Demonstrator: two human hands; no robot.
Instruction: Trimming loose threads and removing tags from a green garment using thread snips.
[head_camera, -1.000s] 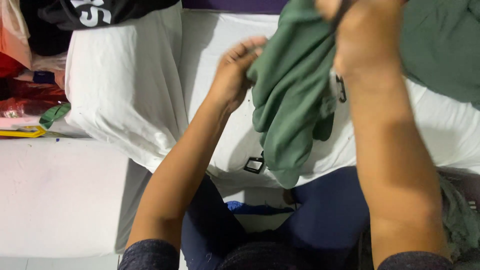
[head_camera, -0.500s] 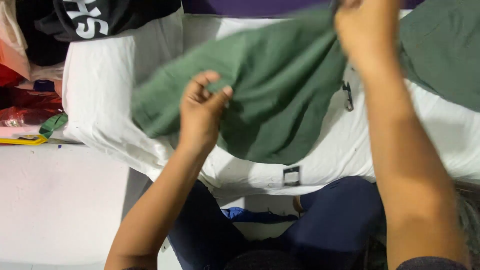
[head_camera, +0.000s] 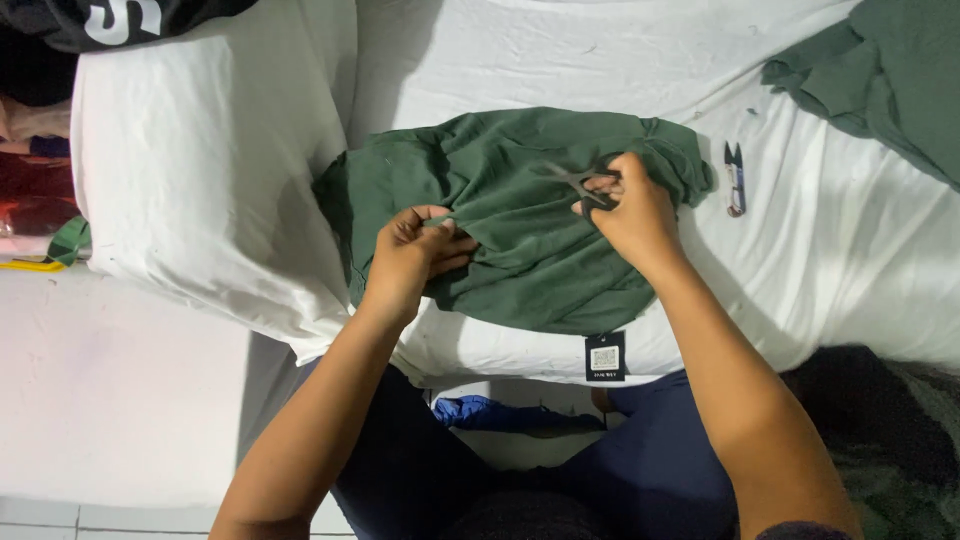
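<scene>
Both hands grip pinched folds of green garment; long axis left-right.

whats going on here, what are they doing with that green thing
A person sits at a white-covered surface with a green garment spread in front of them. The left hand pinches the fabric near its lower left; the right hand grips a fold near the top. Small thread snips lie to the right, untouched, and a black tag hangs at the edge.

Thread snips beside second green garment.
</scene>
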